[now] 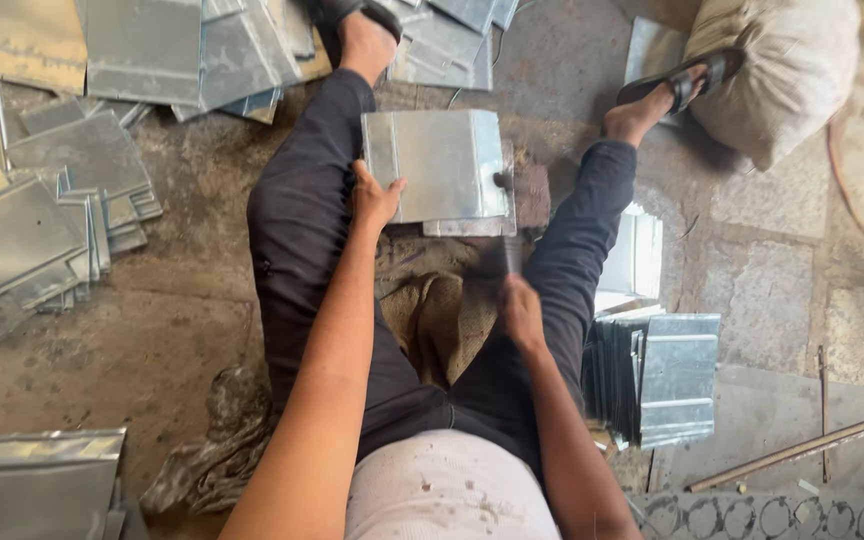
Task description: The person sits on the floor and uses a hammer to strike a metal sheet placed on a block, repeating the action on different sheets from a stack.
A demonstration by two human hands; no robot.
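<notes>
Near edge: white speckled shirt [444, 490] at the bottom centre, dark trousers [302, 230] spreading out above it, legs apart on a rough concrete floor [172, 330].
Bottom-left sheet: crinkled, shiny metal piece [37, 480] lying flat by the corner.
Left pile: grey galvanised sheets [42, 220] with folded edges, overlapping loosely; more of them across the top [182, 45].
Left hand: the left hand [374, 195] lies on the left edge of the metal sheet [440, 165], thumb on top, fingers curled under, holding it in place.
Work piece: flat, dull-silver rectangle with a raised fold along each side, resting between the knees on a brown block [532, 195]; a second sheet edge shows under it.
Sacking: coarse brown cloth [442, 315] under the person, between the thighs.
Right hand: the right hand [520, 310] is closed around a handle, blurred; the dark hammer head [503, 181] sits at the right edge of the sheet, well above the fist.
Right stack: upright bundle of cut sheets [662, 375] just beside the right thigh, ribbed faces catching light.
Sack: bulky beige bag [787, 70] at top right, touching the sandalled right foot [667, 90].
Rods: thin metal bars [802, 445] lying on the paving stones at lower right.
Labels: no print can be made out on any package.
</notes>
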